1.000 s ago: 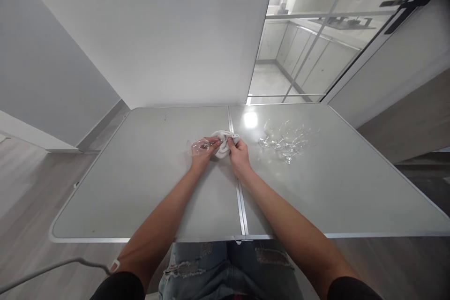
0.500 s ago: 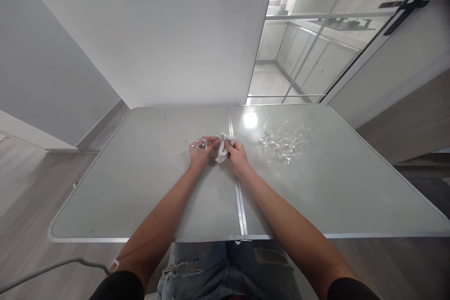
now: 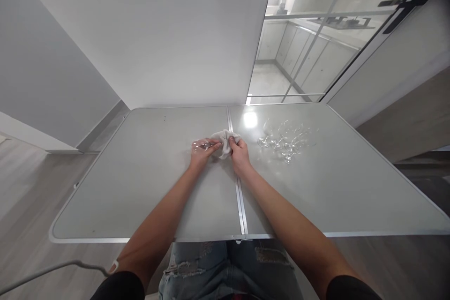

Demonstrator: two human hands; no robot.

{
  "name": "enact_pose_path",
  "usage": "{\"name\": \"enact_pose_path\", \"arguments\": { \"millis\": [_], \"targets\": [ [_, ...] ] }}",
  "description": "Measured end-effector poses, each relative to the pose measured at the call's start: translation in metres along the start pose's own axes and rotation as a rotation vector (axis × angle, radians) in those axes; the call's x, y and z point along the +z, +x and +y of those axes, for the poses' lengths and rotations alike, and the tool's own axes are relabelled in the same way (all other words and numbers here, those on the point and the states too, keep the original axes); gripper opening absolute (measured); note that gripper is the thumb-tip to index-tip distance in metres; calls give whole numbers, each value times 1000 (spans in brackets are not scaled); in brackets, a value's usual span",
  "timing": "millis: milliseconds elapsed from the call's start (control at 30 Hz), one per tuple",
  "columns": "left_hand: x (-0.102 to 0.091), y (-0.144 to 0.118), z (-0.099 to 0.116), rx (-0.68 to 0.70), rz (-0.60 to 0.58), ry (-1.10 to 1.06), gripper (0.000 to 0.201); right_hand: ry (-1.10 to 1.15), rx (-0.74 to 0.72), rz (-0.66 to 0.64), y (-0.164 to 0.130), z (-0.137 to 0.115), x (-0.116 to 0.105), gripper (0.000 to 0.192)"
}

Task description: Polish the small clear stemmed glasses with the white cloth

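My left hand [image 3: 202, 153] is closed around a clear stemmed glass [image 3: 197, 144], its bowl pointing left. A white cloth [image 3: 225, 138] is bunched at the glass's right end, between both hands, and hides that end. My right hand [image 3: 240, 153] pinches the cloth with thumb and fingers. To the right of it, several clear stemmed glasses [image 3: 287, 146] lie on their sides in a group, feet toward me and bowls pointing away to the right.
The pale folding table [image 3: 140, 187] has a metal seam down its middle and a raised metal rim. A white wall [image 3: 176, 33] and a glass-paned door [image 3: 302, 56] stand behind it. A grey cable [image 3: 52, 269] runs to my left arm.
The cloth has spread wider and higher between my hands. My right hand has shifted slightly to the right, and the glass in my left hand has turned or moved a little.
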State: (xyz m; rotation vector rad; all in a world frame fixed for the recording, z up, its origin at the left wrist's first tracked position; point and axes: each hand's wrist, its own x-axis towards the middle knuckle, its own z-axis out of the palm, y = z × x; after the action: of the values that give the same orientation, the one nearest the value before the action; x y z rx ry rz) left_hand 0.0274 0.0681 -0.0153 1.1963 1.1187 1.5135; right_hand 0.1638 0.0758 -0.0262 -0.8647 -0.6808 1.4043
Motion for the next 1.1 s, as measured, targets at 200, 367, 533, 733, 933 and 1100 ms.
{"name": "enact_pose_path", "arguments": {
  "millis": [200, 367, 533, 733, 933, 1100],
  "targets": [
    [1, 1, 1, -48, -20, -97, 29, 118, 123, -127, -6, -12, 6, 26],
    [-3, 7, 0, -84, 24, -108, 33, -105, -193, -150, -15, -19, 9, 24],
    [-1, 5, -6, -46, -161, 87, 39, -191, -222, 57, -9, -19, 3, 29],
    [1, -1, -4, -26, -469, 205, 48, 156, 128, -11, 3, -17, -1, 38],
    [-2, -4, 9, -202, -785, 61, 56, 261, 103, -45, 9, -36, -6, 25],
    [-4, -2, 8, -203, -684, 60, 56, -173, -366, -60, -2, -43, -3, 28]
  ]
}}
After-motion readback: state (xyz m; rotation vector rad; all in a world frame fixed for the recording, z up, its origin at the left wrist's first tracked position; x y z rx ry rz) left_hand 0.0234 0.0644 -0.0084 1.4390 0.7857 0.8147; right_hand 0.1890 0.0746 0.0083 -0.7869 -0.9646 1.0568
